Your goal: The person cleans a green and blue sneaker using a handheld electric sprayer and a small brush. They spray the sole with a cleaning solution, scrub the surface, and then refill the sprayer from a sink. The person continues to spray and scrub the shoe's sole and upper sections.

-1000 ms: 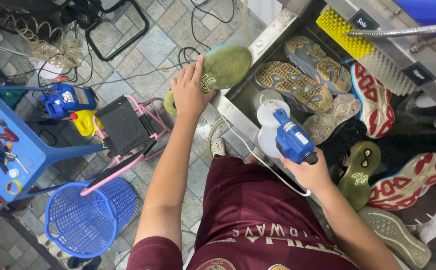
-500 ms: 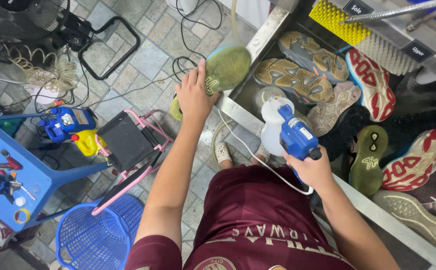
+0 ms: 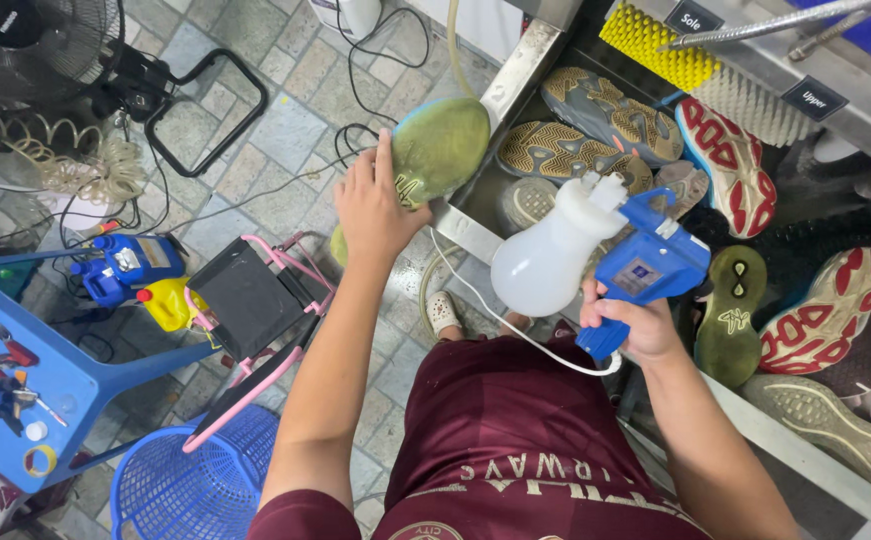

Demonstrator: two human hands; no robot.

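Up along the far wall of the metal wash trough (image 3: 515, 75) there are two small dark rectangular label plates with light lettering, one (image 3: 688, 17) just above the yellow brush (image 3: 655, 45) and one (image 3: 813, 98) further right above the white brush (image 3: 755, 105). Both are tilted with the trough's edge.

The green shoe (image 3: 435, 150) sits right on the near-left rim of the trough, sole up, long axis running diagonally from the floor side at lower left to the trough at upper right, with the rounded end pointing up-right. The left hand (image 3: 375, 205) is clamped over its lower end, fingers wrapped onto the sole, arm stretched out nearly straight from the shoulder.

The right hand (image 3: 625, 325) is closed tight round the grip of a blue electric sprayer (image 3: 645, 265) with a white bottle (image 3: 545, 260). The sprayer is tipped sideways, bottle swung out to the left, nozzle end up near the trough's middle, elbow bent and forearm coming in from bottom right. A white cord (image 3: 500, 320) trails from it.

Inside the trough is a pile of shoes lying sole up, including red-and-white soles (image 3: 720, 165) and an olive one (image 3: 725, 320).

On the floor to the left: blue stool (image 3: 25, 310), blue basket (image 3: 170, 480).
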